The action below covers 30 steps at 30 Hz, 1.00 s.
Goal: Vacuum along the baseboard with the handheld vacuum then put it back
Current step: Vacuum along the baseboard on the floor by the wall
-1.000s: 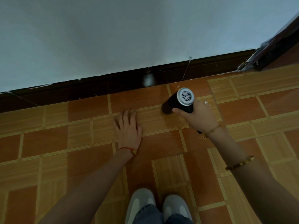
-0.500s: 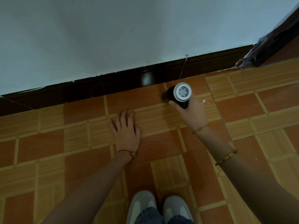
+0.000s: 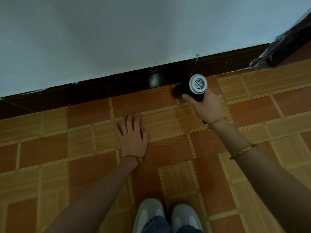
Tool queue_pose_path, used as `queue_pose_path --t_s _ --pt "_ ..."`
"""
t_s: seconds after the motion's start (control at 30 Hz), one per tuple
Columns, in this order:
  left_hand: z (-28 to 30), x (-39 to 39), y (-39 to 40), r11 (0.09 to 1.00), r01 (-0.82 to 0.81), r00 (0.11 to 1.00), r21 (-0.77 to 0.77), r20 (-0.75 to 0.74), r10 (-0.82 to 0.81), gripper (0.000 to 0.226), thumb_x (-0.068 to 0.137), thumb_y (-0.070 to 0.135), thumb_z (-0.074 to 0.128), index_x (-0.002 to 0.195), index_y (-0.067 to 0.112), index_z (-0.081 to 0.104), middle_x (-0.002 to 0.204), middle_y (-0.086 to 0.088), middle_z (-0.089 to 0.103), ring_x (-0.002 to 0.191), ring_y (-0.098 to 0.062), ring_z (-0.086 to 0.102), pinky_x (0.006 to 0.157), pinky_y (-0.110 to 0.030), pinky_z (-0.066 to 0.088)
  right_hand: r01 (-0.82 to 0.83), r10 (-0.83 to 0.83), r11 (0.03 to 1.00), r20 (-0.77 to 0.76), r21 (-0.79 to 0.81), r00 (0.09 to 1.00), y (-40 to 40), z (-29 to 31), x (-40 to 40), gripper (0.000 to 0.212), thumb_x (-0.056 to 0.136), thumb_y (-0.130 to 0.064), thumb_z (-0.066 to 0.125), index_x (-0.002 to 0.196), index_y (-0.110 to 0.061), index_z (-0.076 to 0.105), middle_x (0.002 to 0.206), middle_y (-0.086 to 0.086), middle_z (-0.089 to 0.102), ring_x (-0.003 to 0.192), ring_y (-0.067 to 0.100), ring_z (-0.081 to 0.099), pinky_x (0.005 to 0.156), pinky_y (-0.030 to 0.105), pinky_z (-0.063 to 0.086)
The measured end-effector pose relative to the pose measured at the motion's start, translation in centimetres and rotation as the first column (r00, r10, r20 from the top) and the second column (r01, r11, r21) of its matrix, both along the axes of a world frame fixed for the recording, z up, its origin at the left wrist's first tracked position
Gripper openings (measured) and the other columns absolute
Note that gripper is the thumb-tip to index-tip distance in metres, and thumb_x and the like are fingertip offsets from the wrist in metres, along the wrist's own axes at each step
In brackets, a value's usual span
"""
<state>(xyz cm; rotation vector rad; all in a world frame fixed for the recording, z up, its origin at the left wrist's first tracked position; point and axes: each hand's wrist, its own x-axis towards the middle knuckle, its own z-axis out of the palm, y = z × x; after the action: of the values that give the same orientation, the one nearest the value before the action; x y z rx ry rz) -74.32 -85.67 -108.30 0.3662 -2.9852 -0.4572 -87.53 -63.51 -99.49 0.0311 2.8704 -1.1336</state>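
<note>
Nozzle down at the seam — handheld vacuum (image 3: 193, 90) gripped in the right hand (image 3: 206, 106), fingers wrapped closed round its black barrel, grilled rear end facing up, front end low against the dark baseboard (image 3: 101, 91) on the far side. Left hand (image 3: 133, 133) spread flat and empty on the tiled floor (image 3: 50, 148), near and to the left, bracing the crouch. Best done by keeping the mouth tight to the joint between floor and baseboard, tilted slightly — not lifted. Slow, steady travel along the strip, overlapping each pass. Worth minding the thin wire (image 3: 194, 66) running down the baseboard just beside the vacuum; snagging seems possible.
</note>
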Motion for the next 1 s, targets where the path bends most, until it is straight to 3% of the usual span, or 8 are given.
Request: queue_pose_path --t_s 0.17,0.4,0.47,0.6,0.77,0.87,1.0 --pt "0.0 0.1 -0.1 1.0 0.003 1.0 -0.011 0.005 -0.003 0.051 0.095 0.03 0.039 0.144 0.018 0.041 0.151 -0.01 0.037 0.142 -0.031 0.028 0.117 -0.062 0.013 0.144 -0.143 0.99 -0.03 0.013 0.989 0.8 0.5 -1.1 0.073 0.08 -0.053 0.067 0.137 -0.012 0.044 0.117 0.009 0.066 0.105 0.027 0.063 0.079 0.031 0.05" --pt "0.0 0.1 0.0 1.0 0.005 1.0 -0.01 -0.007 -0.005 0.05 0.095 0.029 0.041 0.143 0.017 0.041 0.151 -0.009 0.037 0.142 -0.031 0.028 0.117 -0.061 0.013 -0.033 0.033 0.999 0.025 -0.009 0.999 -1.1 0.0 -1.4 0.069 0.078 -0.059 0.065 0.129 -0.015 0.05 0.104 0.006 0.07 0.091 0.023 0.067 0.073 0.028 0.052" --pt "0.0 0.1 -0.2 1.0 0.009 1.0 -0.011 -0.004 -0.009 0.05 0.095 0.029 0.042 0.144 0.017 0.041 0.151 -0.009 0.037 0.142 -0.031 0.028 0.117 -0.062 0.014 0.057 -0.057 0.998 0.003 0.004 0.998 -0.5 -0.2 -1.7 0.071 0.077 -0.06 0.065 0.128 -0.013 0.052 0.105 0.008 0.07 0.092 0.025 0.068 0.072 0.027 0.051" --pt "-0.1 0.1 -0.2 1.0 0.004 1.0 0.007 0.007 -0.004 0.051 0.095 0.03 0.041 0.144 0.018 0.041 0.151 -0.009 0.037 0.143 -0.031 0.027 0.117 -0.062 0.014 0.163 -0.163 0.987 -0.012 0.005 0.987 0.8 0.2 -1.6 0.08 0.074 -0.065 0.063 0.133 -0.014 0.048 0.113 0.007 0.069 0.1 0.025 0.066 0.081 0.038 0.055" --pt "0.0 0.1 -0.1 1.0 0.002 1.0 0.015 0.016 -0.002 0.051 0.095 0.031 0.04 0.145 0.018 0.04 0.152 -0.009 0.036 0.143 -0.031 0.026 0.117 -0.062 0.012 -0.045 0.045 0.999 0.033 -0.003 0.998 -1.5 0.3 -0.6 0.072 0.079 -0.053 0.068 0.136 -0.014 0.047 0.116 0.004 0.068 0.105 0.02 0.063 0.07 0.014 0.041" --pt "0.1 0.1 -0.1 1.0 0.006 1.0 0.019 0.017 -0.006 0.052 0.096 0.031 0.04 0.146 0.019 0.039 0.152 -0.009 0.035 0.143 -0.031 0.026 0.118 -0.061 0.01 -0.096 0.096 0.995 0.036 0.001 0.995 -2.3 0.4 -0.4 0.069 0.08 -0.05 0.069 0.135 -0.013 0.048 0.117 0.004 0.068 0.106 0.019 0.063 0.074 0.018 0.04" --pt "0.1 0.1 -0.2 1.0 0.009 1.0 0.01 0.017 -0.009 0.052 0.096 0.03 0.041 0.146 0.018 0.038 0.152 -0.009 0.035 0.143 -0.03 0.025 0.119 -0.059 0.009 0.073 -0.073 0.997 -0.013 0.033 0.997 -0.6 0.6 -1.4 0.072 0.079 -0.054 0.068 0.135 -0.011 0.048 0.116 0.009 0.067 0.105 0.025 0.063 0.074 0.025 0.044"
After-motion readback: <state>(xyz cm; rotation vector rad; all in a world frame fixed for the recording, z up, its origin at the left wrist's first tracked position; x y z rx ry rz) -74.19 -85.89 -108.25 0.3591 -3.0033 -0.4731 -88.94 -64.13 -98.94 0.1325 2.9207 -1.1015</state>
